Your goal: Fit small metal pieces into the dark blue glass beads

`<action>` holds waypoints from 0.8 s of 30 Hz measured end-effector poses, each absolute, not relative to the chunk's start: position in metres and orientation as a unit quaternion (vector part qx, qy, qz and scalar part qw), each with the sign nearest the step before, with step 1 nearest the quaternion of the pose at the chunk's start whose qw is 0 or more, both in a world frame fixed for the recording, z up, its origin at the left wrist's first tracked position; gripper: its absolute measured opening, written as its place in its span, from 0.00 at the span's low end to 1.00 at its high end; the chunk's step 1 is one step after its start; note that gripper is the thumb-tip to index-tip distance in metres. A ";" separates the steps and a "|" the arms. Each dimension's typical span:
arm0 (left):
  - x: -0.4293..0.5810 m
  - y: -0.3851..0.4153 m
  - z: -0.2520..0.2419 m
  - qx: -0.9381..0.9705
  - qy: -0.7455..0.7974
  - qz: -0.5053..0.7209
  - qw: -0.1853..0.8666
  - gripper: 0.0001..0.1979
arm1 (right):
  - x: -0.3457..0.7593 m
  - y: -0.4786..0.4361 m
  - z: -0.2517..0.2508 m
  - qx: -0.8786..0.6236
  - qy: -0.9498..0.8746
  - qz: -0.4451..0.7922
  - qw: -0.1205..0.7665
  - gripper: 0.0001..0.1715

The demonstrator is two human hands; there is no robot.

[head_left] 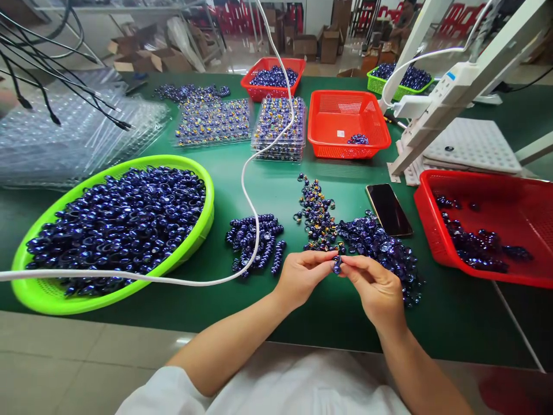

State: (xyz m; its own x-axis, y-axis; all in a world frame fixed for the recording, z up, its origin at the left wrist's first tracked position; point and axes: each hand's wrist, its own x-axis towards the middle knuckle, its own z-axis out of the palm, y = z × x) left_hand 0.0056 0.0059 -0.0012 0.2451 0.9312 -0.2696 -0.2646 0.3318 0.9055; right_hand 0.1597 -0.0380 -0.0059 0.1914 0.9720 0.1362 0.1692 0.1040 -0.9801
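Between the fingertips of both hands is a small shiny dark-blue part (pixel 337 265); its exact kind is too small to make out. My left hand (pixel 300 276) pinches it from the left, and my right hand (pixel 377 285) from the right. Just beyond the fingers lies a loose pile of blue parts with orange-gold bits (pixel 316 210). A heap of dark-blue glossy pieces (pixel 384 248) spreads behind and beside my right hand. To the left of my left hand, stacked rows of blue ring-like pieces (pixel 254 239) rest on the green table (pixel 224 305).
A green basket (pixel 210 202) full of blue pieces stands left. A white cable (pixel 248 199) crosses the table. Filled clear trays (pixel 279 150) and red baskets (pixel 317 147) sit behind. At right are a phone (pixel 389 209), a red basket (pixel 436 230) and a white post (pixel 432 127).
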 end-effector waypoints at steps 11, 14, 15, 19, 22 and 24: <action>0.002 0.000 -0.002 0.582 0.415 0.458 0.528 0.10 | 0.161 -0.042 -0.004 -0.581 -0.553 0.308 0.512 0.08; 0.002 -0.001 0.000 0.586 0.417 0.468 0.514 0.10 | 0.161 -0.044 -0.005 -0.579 -0.596 0.239 0.502 0.09; 0.002 -0.001 0.000 0.585 0.417 0.470 0.512 0.10 | 0.161 -0.045 -0.005 -0.578 -0.605 0.222 0.500 0.09; 0.003 -0.002 -0.001 0.590 0.410 0.481 0.502 0.10 | 0.160 -0.046 -0.005 -0.578 -0.619 0.187 0.498 0.08; 0.003 -0.002 -0.001 0.598 0.399 0.487 0.496 0.10 | 0.160 -0.046 -0.004 -0.583 -0.614 0.191 0.496 0.08; 0.003 -0.002 -0.001 0.603 0.392 0.491 0.492 0.10 | 0.159 -0.045 -0.004 -0.585 -0.607 0.202 0.499 0.08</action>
State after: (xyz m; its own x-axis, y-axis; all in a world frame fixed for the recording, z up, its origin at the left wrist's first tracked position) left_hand 0.0028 -0.0023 -0.0012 0.2116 0.9552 0.2067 -0.0098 -0.2094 0.9778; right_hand 0.1589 -0.0454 -0.0037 0.1816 0.9115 0.3691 0.5085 0.2342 -0.8286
